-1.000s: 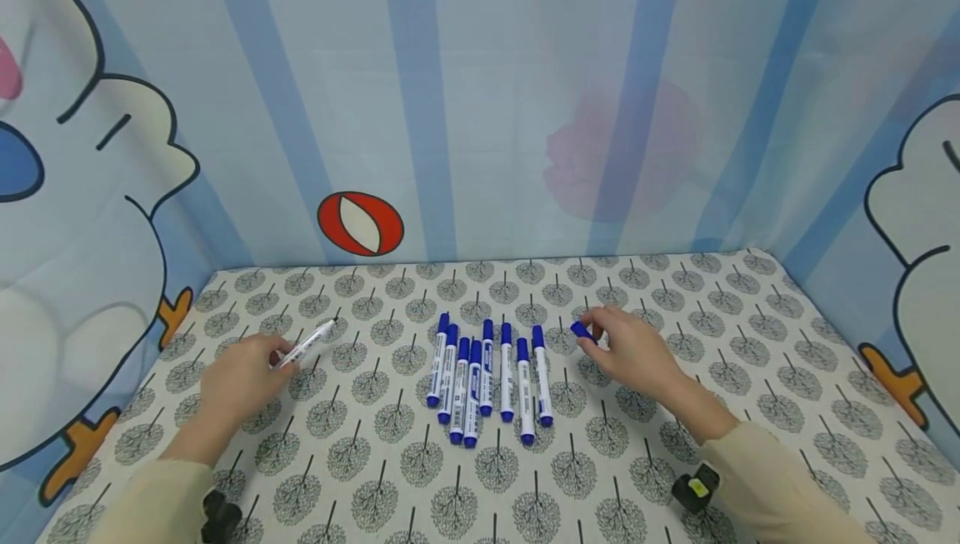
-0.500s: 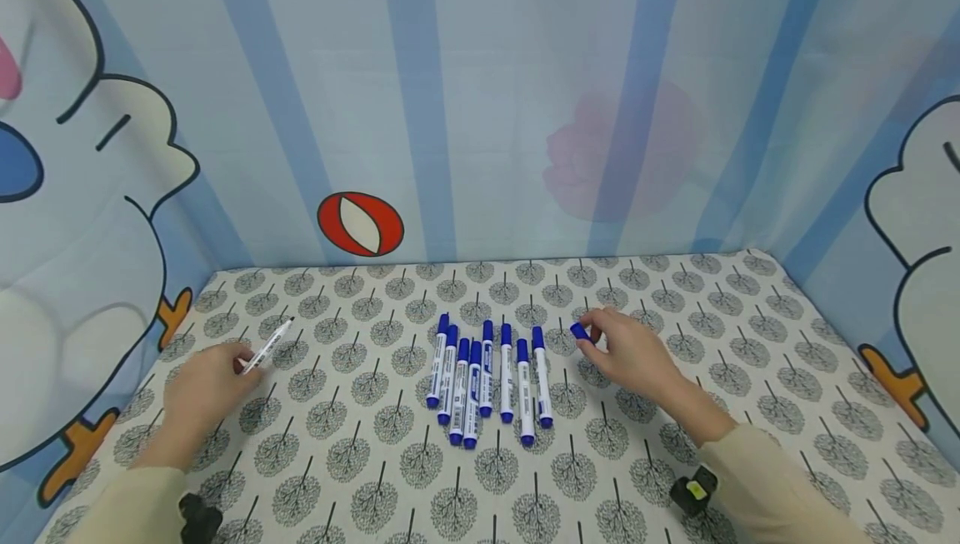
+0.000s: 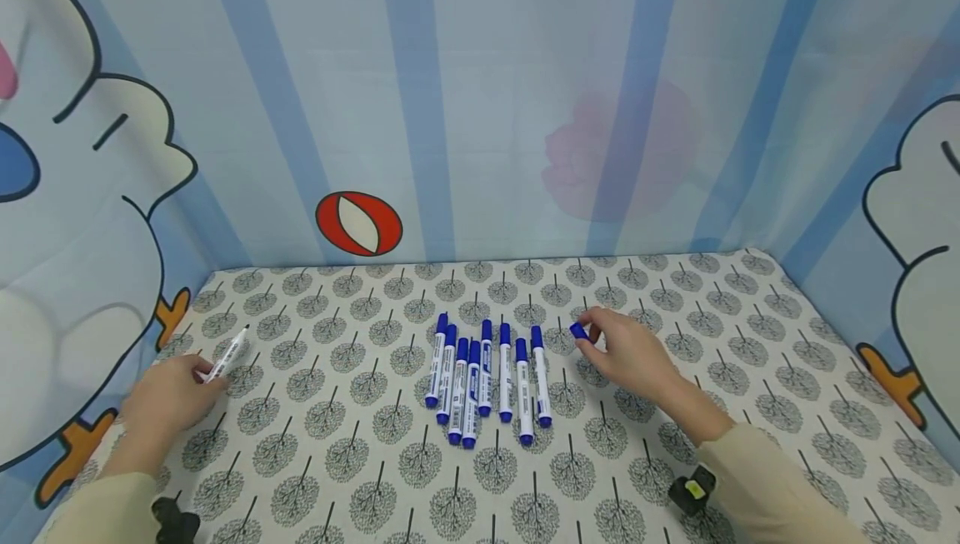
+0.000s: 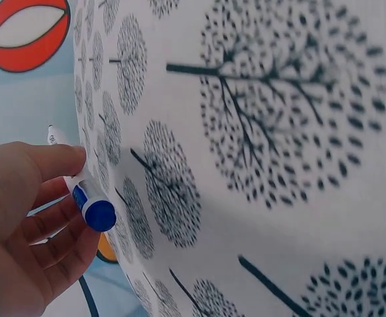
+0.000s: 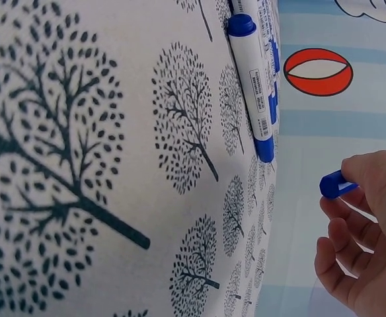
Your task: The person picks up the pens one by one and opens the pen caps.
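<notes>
At the left of the cloth, my left hand [image 3: 167,394] pinches an uncapped white marker [image 3: 228,354], its dark tip pointing up and away. The left wrist view shows the blue end of this marker [image 4: 99,212] facing the camera, with the thumb across the barrel. Right of centre, my right hand [image 3: 628,352] pinches a loose blue marker cap [image 3: 580,331] between thumb and fingertips. The same cap [image 5: 335,185] shows in the right wrist view, the other fingers curling loosely below it. Between the hands lie several capped markers [image 3: 522,394], side by side in a rough row.
A white cloth with a grey tree print [image 3: 375,477] covers the table. Behind it hangs a blue striped curtain [image 3: 495,111] with a red ball print [image 3: 359,223]. Cartoon-printed panels stand at the left [image 3: 82,277] and right [image 3: 933,277].
My left hand has moved left across the cloth, carrying the uncapped marker away from the row. The right hand with the cap has stayed nearly still, and the row of markers is unchanged.
</notes>
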